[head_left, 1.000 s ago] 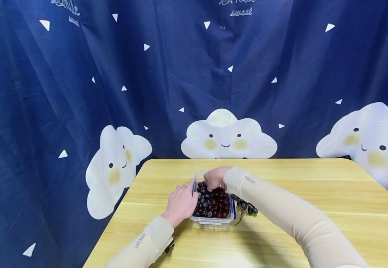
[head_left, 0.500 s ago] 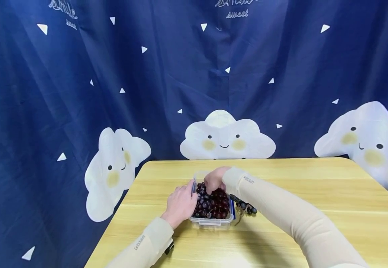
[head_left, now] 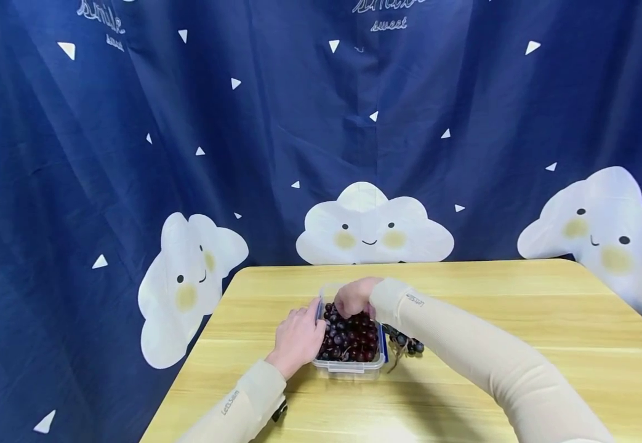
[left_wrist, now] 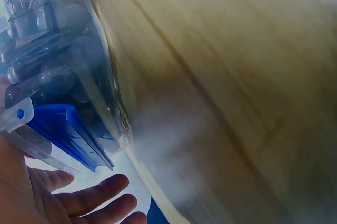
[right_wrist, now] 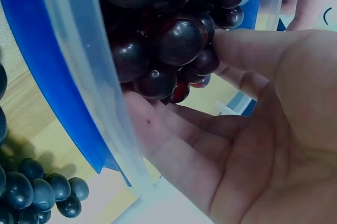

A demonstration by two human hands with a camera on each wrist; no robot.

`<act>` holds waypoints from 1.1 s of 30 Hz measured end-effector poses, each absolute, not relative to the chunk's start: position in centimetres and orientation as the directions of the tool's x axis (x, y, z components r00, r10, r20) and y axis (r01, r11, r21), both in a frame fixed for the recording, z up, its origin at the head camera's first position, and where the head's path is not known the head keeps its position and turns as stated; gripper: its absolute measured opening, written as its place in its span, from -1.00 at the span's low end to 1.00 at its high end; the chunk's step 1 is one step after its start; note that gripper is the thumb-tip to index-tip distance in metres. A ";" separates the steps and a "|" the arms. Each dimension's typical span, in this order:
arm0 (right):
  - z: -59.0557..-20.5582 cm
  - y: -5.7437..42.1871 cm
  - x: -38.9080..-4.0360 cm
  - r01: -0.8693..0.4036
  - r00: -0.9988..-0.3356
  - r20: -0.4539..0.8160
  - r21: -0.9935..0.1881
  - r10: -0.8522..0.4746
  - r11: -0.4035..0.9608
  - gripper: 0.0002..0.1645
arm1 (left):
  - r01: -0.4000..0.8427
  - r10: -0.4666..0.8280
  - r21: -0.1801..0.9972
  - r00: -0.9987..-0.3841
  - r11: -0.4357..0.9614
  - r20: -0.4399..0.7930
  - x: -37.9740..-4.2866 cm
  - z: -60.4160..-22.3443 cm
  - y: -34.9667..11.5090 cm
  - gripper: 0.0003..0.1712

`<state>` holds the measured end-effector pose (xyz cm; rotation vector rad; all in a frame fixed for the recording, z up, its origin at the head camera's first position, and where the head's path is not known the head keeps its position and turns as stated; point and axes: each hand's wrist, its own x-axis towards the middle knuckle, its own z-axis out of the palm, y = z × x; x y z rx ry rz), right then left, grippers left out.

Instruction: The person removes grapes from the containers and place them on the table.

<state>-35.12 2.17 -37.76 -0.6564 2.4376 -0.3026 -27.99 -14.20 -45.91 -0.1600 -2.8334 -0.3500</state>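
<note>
A clear plastic container [head_left: 348, 367] with blue-edged side flaps stands on the table, filled with dark red and purple grapes [head_left: 348, 341]. Along its left side rests my left hand [head_left: 300, 335], fingers stretched forward and thumb near the rim. In the left wrist view, its loosely spread fingers [left_wrist: 100, 195] show below a blue flap [left_wrist: 66, 132]. My right hand [head_left: 356, 298] reaches into the far end of the container. The right wrist view shows its thumb and fingers around a cluster of grapes [right_wrist: 181, 42] just inside the wall.
A small bunch of dark grapes [head_left: 412, 344] with bare stems lies on the wooden table [head_left: 520, 295], close to the container's right side and partly under the right sleeve [head_left: 465, 344]. A blue curtain [head_left: 276, 123] with clouds hangs behind the table.
The head view has shifted slightly. My right hand moves only a little at the container's far end; the left hand and container keep nearly the same place.
</note>
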 end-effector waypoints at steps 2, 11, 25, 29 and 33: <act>-37.7 2.2 -35.1 -0.406 -0.704 -0.476 -0.339 -0.527 0.849 -0.84 | 0.141 0.072 0.224 -0.954 0.964 0.291 -28.0 -45.9 -14.3 -0.42; -37.5 2.1 -35.1 -0.487 -0.754 -0.382 -0.222 -0.535 0.845 -0.75 | 0.146 0.071 0.229 -0.950 0.963 0.306 -27.9 -45.8 -14.3 -0.43; -38.6 1.6 -35.3 -0.469 -0.794 -0.387 -0.101 -0.469 0.877 -0.59 | 0.135 0.061 0.232 -0.952 0.963 0.301 -27.6 -45.9 -14.3 -0.42; -38.7 1.6 -35.3 -0.463 -0.799 -0.382 -0.102 -0.465 0.880 -0.63 | 0.132 0.058 0.238 -0.954 0.962 0.295 -27.5 -45.9 -14.2 -0.42; -38.6 1.7 -35.2 -0.452 -0.805 -0.369 -0.127 -0.465 0.883 -0.75 | 0.134 0.059 0.236 -0.952 0.962 0.300 -27.5 -45.9 -14.1 -0.42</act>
